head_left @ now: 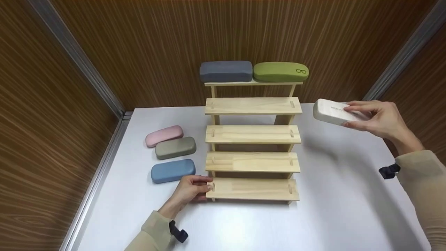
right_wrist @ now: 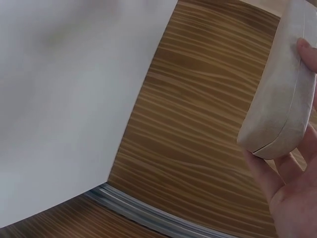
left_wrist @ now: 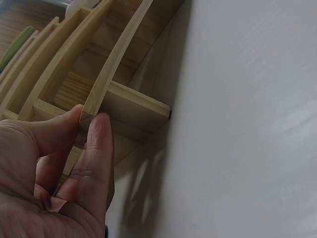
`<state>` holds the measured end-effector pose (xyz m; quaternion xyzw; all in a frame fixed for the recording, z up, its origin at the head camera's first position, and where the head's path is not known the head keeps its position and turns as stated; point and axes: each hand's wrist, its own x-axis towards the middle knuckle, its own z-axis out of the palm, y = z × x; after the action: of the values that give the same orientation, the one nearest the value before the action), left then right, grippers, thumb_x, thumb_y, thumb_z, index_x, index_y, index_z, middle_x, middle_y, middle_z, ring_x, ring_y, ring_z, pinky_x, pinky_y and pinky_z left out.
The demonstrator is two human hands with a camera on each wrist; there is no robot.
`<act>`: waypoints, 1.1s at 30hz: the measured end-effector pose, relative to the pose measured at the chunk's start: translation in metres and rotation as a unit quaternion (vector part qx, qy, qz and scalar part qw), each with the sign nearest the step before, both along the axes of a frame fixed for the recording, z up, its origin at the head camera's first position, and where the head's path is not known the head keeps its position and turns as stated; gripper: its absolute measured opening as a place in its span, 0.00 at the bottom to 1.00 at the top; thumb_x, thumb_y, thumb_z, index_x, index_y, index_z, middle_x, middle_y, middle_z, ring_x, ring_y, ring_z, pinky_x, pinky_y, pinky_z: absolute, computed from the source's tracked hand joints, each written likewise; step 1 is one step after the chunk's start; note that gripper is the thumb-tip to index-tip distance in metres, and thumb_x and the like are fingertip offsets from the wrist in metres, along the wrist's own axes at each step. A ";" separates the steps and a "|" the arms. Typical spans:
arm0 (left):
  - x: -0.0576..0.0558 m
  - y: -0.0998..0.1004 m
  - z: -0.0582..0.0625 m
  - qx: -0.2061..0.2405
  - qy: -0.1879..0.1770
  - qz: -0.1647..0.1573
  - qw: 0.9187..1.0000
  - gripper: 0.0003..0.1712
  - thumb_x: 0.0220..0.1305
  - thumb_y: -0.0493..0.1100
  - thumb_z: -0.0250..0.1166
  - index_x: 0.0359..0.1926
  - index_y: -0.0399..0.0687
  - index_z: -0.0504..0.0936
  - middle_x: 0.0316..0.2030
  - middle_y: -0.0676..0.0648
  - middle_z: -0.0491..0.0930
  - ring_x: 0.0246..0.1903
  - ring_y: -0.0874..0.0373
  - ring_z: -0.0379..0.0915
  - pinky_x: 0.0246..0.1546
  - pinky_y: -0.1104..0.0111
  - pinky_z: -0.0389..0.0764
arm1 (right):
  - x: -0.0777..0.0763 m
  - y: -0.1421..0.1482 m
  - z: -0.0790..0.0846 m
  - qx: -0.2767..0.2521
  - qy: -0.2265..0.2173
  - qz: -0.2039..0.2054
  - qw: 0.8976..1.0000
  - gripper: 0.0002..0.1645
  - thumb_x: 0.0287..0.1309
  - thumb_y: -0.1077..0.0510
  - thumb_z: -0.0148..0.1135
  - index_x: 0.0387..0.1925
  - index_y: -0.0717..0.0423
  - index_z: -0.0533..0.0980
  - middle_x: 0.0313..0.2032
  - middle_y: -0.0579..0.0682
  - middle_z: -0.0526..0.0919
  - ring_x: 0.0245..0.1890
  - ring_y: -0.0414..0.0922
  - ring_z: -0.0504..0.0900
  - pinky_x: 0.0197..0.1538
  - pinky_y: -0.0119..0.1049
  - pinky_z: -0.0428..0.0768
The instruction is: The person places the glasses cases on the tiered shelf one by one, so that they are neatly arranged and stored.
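Note:
A stepped wooden rack (head_left: pixel 258 134) with several shelves stands mid-table. At the left end of its lowest shelf, my left hand (head_left: pixel 191 191) pinches the board between thumb and fingers; the left wrist view shows the thumb and a fingertip on the board's corner (left_wrist: pixel 91 106). Off to the rack's right, my right hand (head_left: pixel 378 116) holds a white glasses case (head_left: pixel 334 111) with dark lettering, raised over the table. The right wrist view shows that case (right_wrist: pixel 282 89) gripped along its sides, its seam line visible. On the top shelf sit a dark blue-grey case (head_left: pixel 225 71) and a green case (head_left: pixel 278 71).
Left of the rack lie a pink case (head_left: pixel 164 136), a grey-green case (head_left: pixel 176 147) and a blue case (head_left: pixel 173 170). The pink and grey-green ones sit close together. Wood-grain walls (head_left: pixel 156 45) with metal edge strips enclose the white table (head_left: pixel 244 226).

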<state>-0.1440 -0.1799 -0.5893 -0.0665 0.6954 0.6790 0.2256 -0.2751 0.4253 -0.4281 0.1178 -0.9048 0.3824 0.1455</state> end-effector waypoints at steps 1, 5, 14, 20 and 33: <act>0.000 0.000 0.000 0.000 0.000 0.000 1.000 0.21 0.70 0.34 0.76 0.61 0.34 0.90 0.44 0.52 0.92 0.36 0.63 0.90 0.34 0.72 0.93 | 0.000 -0.001 0.002 0.000 0.004 0.004 1.000 0.30 0.40 0.71 0.92 0.50 0.59 0.94 0.46 0.12 0.88 0.45 0.18 0.84 0.43 0.11 0.74; 0.000 0.001 0.000 -0.001 -0.002 0.000 1.000 0.21 0.70 0.34 0.76 0.61 0.34 0.90 0.44 0.52 0.92 0.36 0.64 0.90 0.34 0.72 0.93 | 0.004 -0.006 0.012 0.001 0.013 0.019 1.000 0.29 0.40 0.72 0.92 0.49 0.59 0.94 0.47 0.13 0.89 0.44 0.23 0.84 0.42 0.12 0.75; 0.001 0.000 -0.001 0.004 -0.002 0.000 1.000 0.21 0.70 0.34 0.76 0.62 0.33 0.89 0.44 0.52 0.92 0.37 0.63 0.91 0.35 0.71 0.94 | 0.005 -0.025 0.034 0.005 0.058 0.073 0.996 0.29 0.38 0.76 0.90 0.47 0.62 0.94 0.49 0.16 0.90 0.42 0.23 0.85 0.40 0.17 0.74; 0.001 0.001 -0.001 0.004 0.002 0.000 1.000 0.21 0.70 0.34 0.76 0.62 0.33 0.89 0.44 0.52 0.92 0.36 0.64 0.91 0.35 0.72 0.93 | 0.005 -0.041 0.044 0.047 0.087 0.107 0.989 0.29 0.36 0.74 0.91 0.46 0.58 0.95 0.51 0.14 0.88 0.47 0.18 0.84 0.38 0.19 0.72; 0.001 0.000 -0.002 -0.005 0.005 0.001 1.000 0.21 0.70 0.36 0.77 0.62 0.34 0.90 0.45 0.53 0.93 0.38 0.63 0.91 0.35 0.71 0.93 | -0.014 -0.078 0.059 0.074 0.114 0.152 0.979 0.29 0.33 0.69 0.95 0.43 0.52 0.96 0.51 0.35 0.95 0.47 0.17 0.84 0.37 0.18 0.72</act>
<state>-0.1434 -0.1796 -0.5909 -0.0645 0.6999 0.6761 0.2209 -0.2887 0.3475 -0.3690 0.3069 -0.8796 0.3165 0.1786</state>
